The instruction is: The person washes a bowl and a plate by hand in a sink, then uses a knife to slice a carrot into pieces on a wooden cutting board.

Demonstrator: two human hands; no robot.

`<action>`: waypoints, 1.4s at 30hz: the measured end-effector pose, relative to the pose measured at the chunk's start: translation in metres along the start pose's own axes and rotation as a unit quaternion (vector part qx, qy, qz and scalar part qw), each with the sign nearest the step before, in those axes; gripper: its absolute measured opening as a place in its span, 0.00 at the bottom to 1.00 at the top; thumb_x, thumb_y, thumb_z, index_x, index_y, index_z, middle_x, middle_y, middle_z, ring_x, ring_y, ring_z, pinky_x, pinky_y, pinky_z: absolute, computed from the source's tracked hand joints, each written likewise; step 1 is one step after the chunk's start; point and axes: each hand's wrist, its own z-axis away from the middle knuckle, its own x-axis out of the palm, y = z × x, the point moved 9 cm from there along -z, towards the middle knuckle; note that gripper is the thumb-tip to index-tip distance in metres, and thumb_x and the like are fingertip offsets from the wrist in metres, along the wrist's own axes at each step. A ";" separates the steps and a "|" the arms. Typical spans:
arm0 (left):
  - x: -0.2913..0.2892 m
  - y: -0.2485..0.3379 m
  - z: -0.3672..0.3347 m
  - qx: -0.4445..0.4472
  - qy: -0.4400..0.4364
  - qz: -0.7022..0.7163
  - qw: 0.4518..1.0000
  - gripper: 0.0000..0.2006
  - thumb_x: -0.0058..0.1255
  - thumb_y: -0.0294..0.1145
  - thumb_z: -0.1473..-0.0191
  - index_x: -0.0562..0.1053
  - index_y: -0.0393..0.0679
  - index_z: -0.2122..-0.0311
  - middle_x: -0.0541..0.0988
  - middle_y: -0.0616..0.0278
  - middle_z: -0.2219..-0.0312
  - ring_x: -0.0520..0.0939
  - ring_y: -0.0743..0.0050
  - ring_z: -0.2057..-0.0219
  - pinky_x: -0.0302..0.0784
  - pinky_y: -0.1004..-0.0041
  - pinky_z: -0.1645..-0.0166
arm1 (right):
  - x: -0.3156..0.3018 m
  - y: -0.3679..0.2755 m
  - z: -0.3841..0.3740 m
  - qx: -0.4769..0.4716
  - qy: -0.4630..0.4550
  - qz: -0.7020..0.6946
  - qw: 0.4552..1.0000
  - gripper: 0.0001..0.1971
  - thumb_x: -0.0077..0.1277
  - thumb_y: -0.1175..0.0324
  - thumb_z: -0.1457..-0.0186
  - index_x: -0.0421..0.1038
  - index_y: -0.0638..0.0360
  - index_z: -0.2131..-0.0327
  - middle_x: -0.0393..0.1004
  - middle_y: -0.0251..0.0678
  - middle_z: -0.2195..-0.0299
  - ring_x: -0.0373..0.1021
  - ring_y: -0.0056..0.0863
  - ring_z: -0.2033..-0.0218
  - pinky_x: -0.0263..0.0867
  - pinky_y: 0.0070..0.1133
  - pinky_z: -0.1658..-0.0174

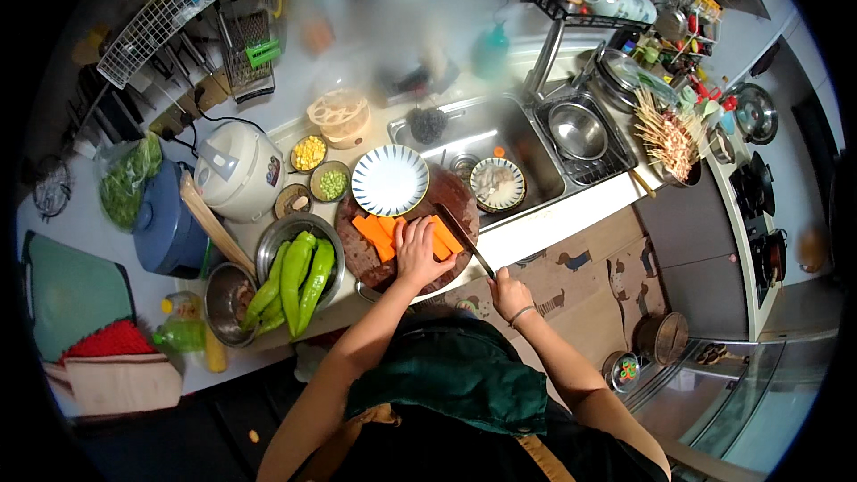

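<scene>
On the round brown cutting board (pixel 360 266), my left hand (pixel 416 254) presses down on flat orange carrot slices (pixel 376 237), its fingers curved over them and the thumb out to the right. My right hand (pixel 511 293) is closed around the handle of a kitchen knife (pixel 463 236). The blade lies slantwise over the board, just right of the carrot. A white plate with blue striped edging (pixel 390 180) rests at the board's far side. Whether the blade touches the carrot, I cannot tell.
Left of the board, a steel bowl (pixel 337 250) holds long green peppers (pixel 299 272), beside small bowls of corn (pixel 309 153) and green pieces (pixel 329 183). A rice cooker (pixel 239 170) stands behind. The sink (pixel 536 147) holds a striped bowl (pixel 498 186). Skewers (pixel 665 134) stand farther right.
</scene>
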 end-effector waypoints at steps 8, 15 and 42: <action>-0.002 0.000 0.002 0.022 0.020 -0.009 1.000 0.34 0.59 0.52 0.58 0.67 0.36 0.51 0.68 0.52 0.49 0.64 0.56 0.42 0.41 0.48 0.34 | -0.006 -0.017 0.008 -0.033 -0.012 0.038 0.999 0.16 0.42 0.57 0.38 0.57 0.63 0.64 0.72 0.59 0.81 0.71 0.59 0.77 0.68 0.46 0.72; -0.002 0.000 0.001 0.020 0.025 -0.010 0.999 0.32 0.60 0.48 0.57 0.68 0.35 0.52 0.69 0.51 0.50 0.65 0.54 0.43 0.42 0.47 0.34 | -0.004 -0.021 0.014 -0.019 0.000 0.114 0.993 0.16 0.42 0.56 0.38 0.58 0.62 0.64 0.74 0.55 0.77 0.74 0.53 0.76 0.70 0.40 0.74; 0.050 0.028 -0.090 0.168 -0.138 0.002 0.976 0.28 0.33 0.45 0.36 0.54 0.43 0.35 0.50 0.60 0.33 0.45 0.63 0.32 0.36 0.55 0.31 | 0.018 -0.015 0.016 0.010 -0.024 0.092 0.995 0.17 0.41 0.55 0.37 0.58 0.62 0.66 0.74 0.53 0.77 0.74 0.49 0.77 0.71 0.38 0.76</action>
